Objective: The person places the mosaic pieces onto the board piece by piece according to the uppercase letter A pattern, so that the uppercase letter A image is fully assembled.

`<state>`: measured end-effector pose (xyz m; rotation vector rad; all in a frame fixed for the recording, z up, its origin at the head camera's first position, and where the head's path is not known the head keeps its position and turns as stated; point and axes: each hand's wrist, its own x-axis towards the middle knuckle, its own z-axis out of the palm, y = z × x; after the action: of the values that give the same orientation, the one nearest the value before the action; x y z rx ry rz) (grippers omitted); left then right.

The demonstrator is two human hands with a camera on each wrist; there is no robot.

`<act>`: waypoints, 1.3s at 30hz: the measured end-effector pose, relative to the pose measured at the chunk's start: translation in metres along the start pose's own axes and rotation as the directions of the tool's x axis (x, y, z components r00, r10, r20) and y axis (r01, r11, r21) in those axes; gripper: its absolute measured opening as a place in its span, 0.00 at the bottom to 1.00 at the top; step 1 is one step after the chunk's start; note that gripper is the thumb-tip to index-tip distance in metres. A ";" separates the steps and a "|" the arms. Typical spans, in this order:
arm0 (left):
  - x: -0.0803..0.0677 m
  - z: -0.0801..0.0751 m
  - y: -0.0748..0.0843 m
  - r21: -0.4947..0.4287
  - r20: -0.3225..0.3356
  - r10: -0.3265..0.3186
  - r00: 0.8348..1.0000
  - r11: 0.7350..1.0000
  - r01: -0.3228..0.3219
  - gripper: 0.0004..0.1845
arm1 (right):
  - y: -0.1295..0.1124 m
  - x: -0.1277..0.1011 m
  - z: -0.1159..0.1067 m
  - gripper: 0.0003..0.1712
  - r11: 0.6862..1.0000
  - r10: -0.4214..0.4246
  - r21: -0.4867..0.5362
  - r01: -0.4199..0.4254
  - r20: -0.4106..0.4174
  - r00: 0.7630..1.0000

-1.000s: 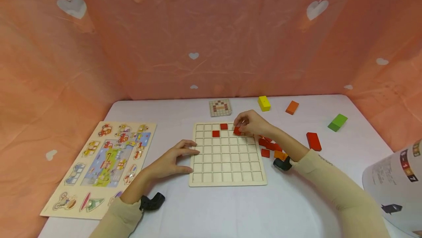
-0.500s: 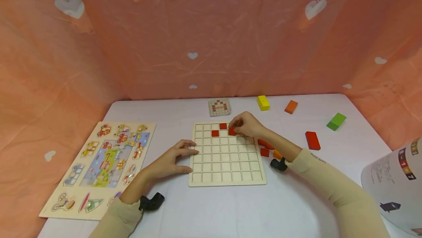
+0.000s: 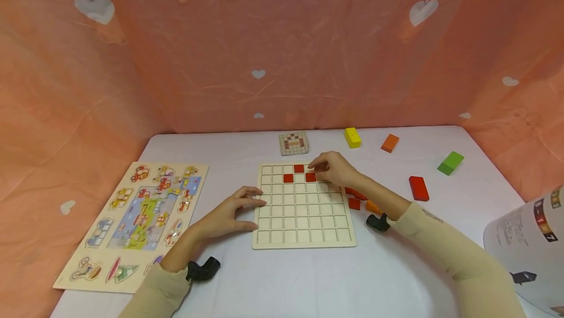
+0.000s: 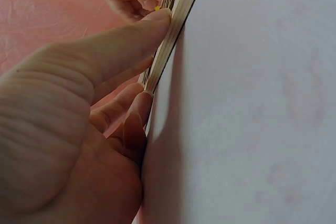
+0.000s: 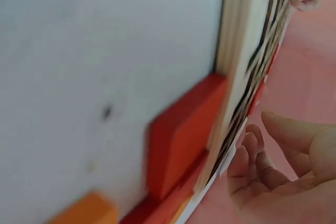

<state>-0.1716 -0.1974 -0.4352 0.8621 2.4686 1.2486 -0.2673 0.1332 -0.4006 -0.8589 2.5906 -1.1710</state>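
right hand (image 3: 336, 169) hovers over the far right part of the grid board, its fingers loosely bent and thumb apart from them, with nothing between; whether a fingertip brushes the nearest tile, i can't tell. left hand (image 3: 222, 213) rests spread along the board's left edge, thumb and fingers touching it without clasping.

the white-covered table (image 3: 304, 283) carries a puzzle board (image 3: 107, 258) at the left and the smaller grid board (image 3: 304, 210) in the middle. its layered edge looks like plywood, so it should be stiff and fairly light, likely to slide on the cloth; the side edges are the place to steady it.

a patterned card (image 3: 294, 144) lies just beyond it. smallest are the red tiles: the red tile (image 3: 310, 177) by the right fingertips lies in the second row from the far edge. it looks hard, light and smooth, perhaps a bit slippery, best pinched by two opposite sides.
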 end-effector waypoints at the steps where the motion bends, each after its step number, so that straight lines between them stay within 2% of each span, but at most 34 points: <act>1: 0.000 0.000 0.000 0.001 0.001 0.001 1.000 1.000 -0.001 0.28 | 0.001 -0.002 -0.002 0.13 1.000 0.007 0.010 -0.007 -0.004 1.000; 9: -0.001 0.000 0.002 -0.006 0.000 -0.004 1.000 1.000 0.004 0.28 | 0.026 -0.027 -0.038 0.14 0.999 0.048 0.016 -0.047 -0.029 0.998; 16: 0.002 0.002 0.003 -0.002 0.008 0.003 1.000 1.000 -0.003 0.28 | 0.050 -0.080 -0.071 0.21 0.993 0.118 -0.009 -0.118 0.029 0.993; 22: 0.001 0.001 0.002 0.007 0.005 -0.001 1.000 1.000 0.001 0.28 | 0.056 -0.119 -0.079 0.24 0.990 0.143 -0.021 -0.142 0.063 0.988; 26: 0.000 0.000 0.002 0.004 0.000 -0.008 1.000 1.000 0.008 0.28 | 0.059 -0.128 -0.077 0.24 0.993 0.120 -0.015 -0.119 0.077 0.990; 31: 0.000 0.000 0.002 -0.010 -0.003 -0.009 1.000 1.000 0.009 0.28 | 0.061 -0.129 -0.074 0.22 0.995 0.103 -0.006 -0.103 0.075 0.992; 39: 0.001 0.000 0.002 -0.011 -0.003 -0.015 1.000 1.000 0.015 0.28 | 0.061 -0.131 -0.073 0.21 0.992 0.127 -0.008 -0.127 0.085 0.988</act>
<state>-0.1709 -0.1957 -0.4335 0.8381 2.4634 1.2579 -0.2142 0.2859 -0.4061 -0.7162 2.5365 -1.0726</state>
